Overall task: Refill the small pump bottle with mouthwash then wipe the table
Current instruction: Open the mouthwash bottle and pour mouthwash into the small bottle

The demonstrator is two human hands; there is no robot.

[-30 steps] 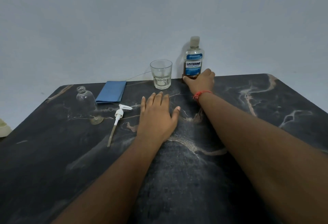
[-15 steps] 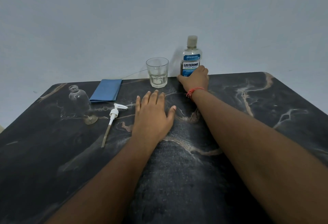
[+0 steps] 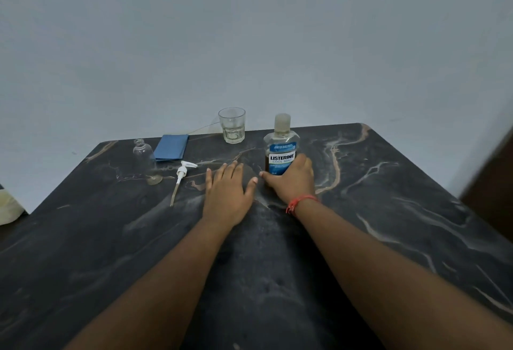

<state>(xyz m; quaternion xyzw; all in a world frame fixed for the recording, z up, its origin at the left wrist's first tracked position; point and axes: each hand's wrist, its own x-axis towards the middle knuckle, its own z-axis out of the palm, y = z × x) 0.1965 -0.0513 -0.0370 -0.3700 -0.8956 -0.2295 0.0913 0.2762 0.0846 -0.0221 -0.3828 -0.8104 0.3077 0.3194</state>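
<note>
My right hand grips the lower part of the capped mouthwash bottle, which stands upright on the dark marble table. Just left of it, my left hand lies flat on the table with fingers spread, holding nothing. The small clear pump bottle stands uncapped at the far left. Its white pump head with its tube lies on the table between that bottle and my left hand. A folded blue cloth lies behind them.
An empty drinking glass stands near the table's far edge, by the pale wall. A small round clear thing sits beside the pump bottle. A cream-coloured object shows past the left edge, a dark brown surface at right.
My right hand has drawn the mouthwash bottle from the far edge toward me, close beside my left hand. My left hand has stayed flat on the table.
</note>
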